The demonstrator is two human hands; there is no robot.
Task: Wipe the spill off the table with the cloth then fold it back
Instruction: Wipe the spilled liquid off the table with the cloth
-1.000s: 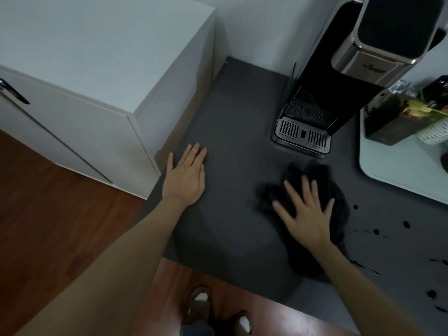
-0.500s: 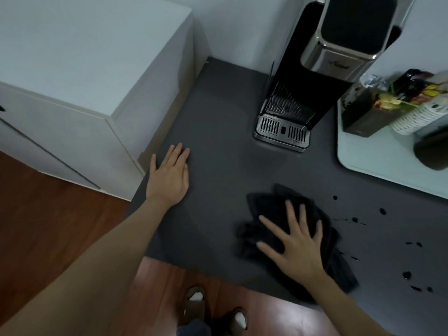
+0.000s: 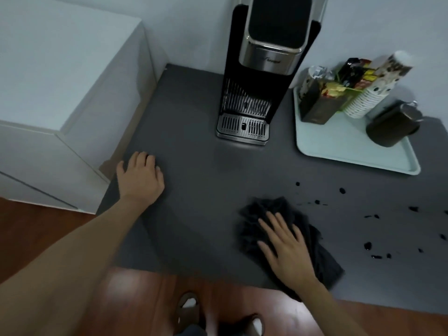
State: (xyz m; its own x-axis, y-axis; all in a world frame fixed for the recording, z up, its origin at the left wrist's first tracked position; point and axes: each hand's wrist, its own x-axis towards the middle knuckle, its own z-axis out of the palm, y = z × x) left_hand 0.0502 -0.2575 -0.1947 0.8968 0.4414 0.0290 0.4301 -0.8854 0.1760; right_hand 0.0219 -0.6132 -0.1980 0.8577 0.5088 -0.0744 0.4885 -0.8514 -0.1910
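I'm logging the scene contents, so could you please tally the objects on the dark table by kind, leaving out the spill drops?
Cloths: 1, the dark cloth under the right hand
Machines: 1, the drinks machine
Trays: 1, the pale tray
Cup stacks: 1, the paper cups
Dark mugs: 1, the mug
Sachet boxes: 1, the box
Total: 6

Black-and-silver coffee machine (image 3: 264,69) upright against rear wall, drip grille facing forward. Pale tray (image 3: 351,151) to its right, carrying dark box of sachets (image 3: 320,103), stack of paper cups (image 3: 371,93), dark mug (image 3: 392,124). White cabinet (image 3: 60,93) at left. Wooden floor (image 3: 36,226) below.
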